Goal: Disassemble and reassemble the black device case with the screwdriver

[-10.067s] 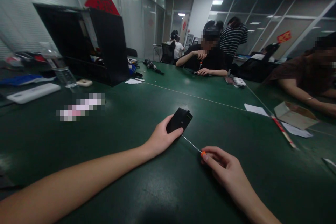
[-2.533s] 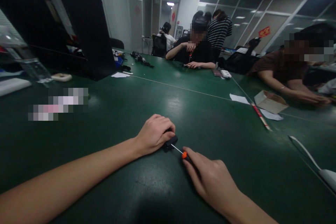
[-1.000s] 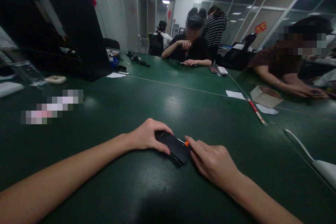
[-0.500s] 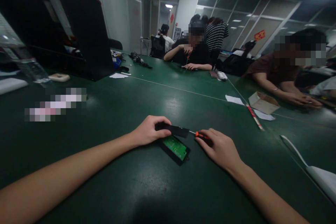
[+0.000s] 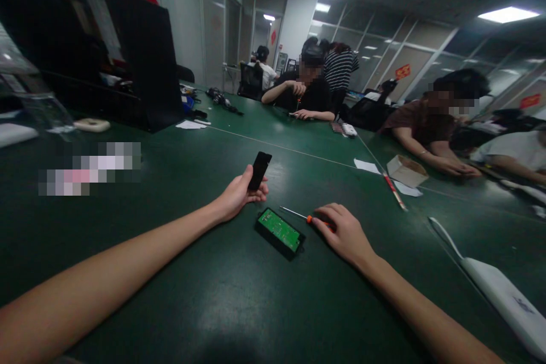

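My left hand (image 5: pixel 239 196) is closed on a flat black cover (image 5: pixel 260 170), held tilted up above the table between thumb and fingers. Below and to its right, a black plastic case (image 5: pixel 274 246) lies on the green table (image 5: pixel 170 273), with a green circuit board (image 5: pixel 280 229) exposed inside it. To the right of the case, my right hand (image 5: pixel 343 231) is closed around the handle of a screwdriver (image 5: pixel 309 219). The screwdriver's handle is orange and black, and its thin metal shaft points left over the case's far side. Neither hand touches the case.
A white power strip (image 5: pixel 503 290) lies at the right edge. Further back are an open cardboard box (image 5: pixel 406 170), white paper (image 5: pixel 367 165) and a red stick (image 5: pixel 396 190). A large black box (image 5: pixel 145 62) stands at the left. Other people sit across the table.
My left hand has lifted the black cover from over the case and turned it upright. The circuit board is now fully exposed. The screwdriver tip has come away from the cover.
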`<state>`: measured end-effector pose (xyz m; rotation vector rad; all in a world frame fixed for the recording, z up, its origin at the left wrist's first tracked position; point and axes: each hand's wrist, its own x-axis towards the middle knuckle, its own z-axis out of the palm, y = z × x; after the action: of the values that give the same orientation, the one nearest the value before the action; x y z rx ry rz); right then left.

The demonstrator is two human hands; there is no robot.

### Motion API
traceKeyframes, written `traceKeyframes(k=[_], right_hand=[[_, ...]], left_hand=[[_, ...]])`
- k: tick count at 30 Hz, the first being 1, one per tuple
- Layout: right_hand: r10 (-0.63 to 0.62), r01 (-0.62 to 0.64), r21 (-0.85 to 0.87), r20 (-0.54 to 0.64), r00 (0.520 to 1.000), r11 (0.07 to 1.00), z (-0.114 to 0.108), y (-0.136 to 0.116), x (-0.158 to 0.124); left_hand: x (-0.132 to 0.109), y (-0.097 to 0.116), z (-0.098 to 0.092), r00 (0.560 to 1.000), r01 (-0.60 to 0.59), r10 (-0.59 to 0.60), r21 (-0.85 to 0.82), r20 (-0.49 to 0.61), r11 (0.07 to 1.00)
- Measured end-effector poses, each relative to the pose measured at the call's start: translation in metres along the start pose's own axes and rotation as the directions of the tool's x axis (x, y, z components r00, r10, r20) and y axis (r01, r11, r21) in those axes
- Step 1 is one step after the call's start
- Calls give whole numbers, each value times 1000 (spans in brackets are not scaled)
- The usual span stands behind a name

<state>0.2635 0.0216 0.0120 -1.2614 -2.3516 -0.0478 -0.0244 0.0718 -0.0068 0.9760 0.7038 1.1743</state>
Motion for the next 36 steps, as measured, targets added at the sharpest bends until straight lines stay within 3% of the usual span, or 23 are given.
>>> traceKeyframes(k=[4, 8, 13, 17, 22, 25, 29, 33, 34, 36], right_hand=[[7, -5, 27, -79, 997, 1000, -2, -7, -5], [64, -47, 149, -114, 991, 988, -2, -31, -17], [175, -163, 288, -16, 984, 944, 15, -79, -18], [334, -314, 498, 51, 941, 808, 30, -98, -2], [440, -334, 809, 104, 892, 485, 27, -83, 8], [478, -338, 904, 181, 859, 264, 16, -76, 4], [447, -350, 936, 303, 842, 25, 4, -80, -3], [363, -284, 858, 451, 816, -427, 2, -86, -5], [361, -252, 827, 466, 808, -502, 2, -87, -5], [385, -214, 811, 468, 795, -545, 2, -88, -5]], left_hand=[[-1, 4, 1, 1000, -6, 5, -66, -12, 998], [1, 5, -2, 995, 19, -37, -198, -88, 980], [6, 6, -9, 992, 53, -84, -291, -98, 955], [7, 12, -15, 990, 112, -133, -343, -37, 933], [2, 19, -22, 981, 194, -181, -358, 71, 913], [-5, 20, -20, 964, 255, -209, -355, 163, 899], [-18, 18, -5, 918, 354, -259, -327, 300, 876], [-27, 13, 13, 895, 401, -274, -363, 353, 841], [-29, 12, 17, 899, 400, -277, -382, 338, 833], [-32, 10, 22, 921, 366, -265, -406, 284, 837]])
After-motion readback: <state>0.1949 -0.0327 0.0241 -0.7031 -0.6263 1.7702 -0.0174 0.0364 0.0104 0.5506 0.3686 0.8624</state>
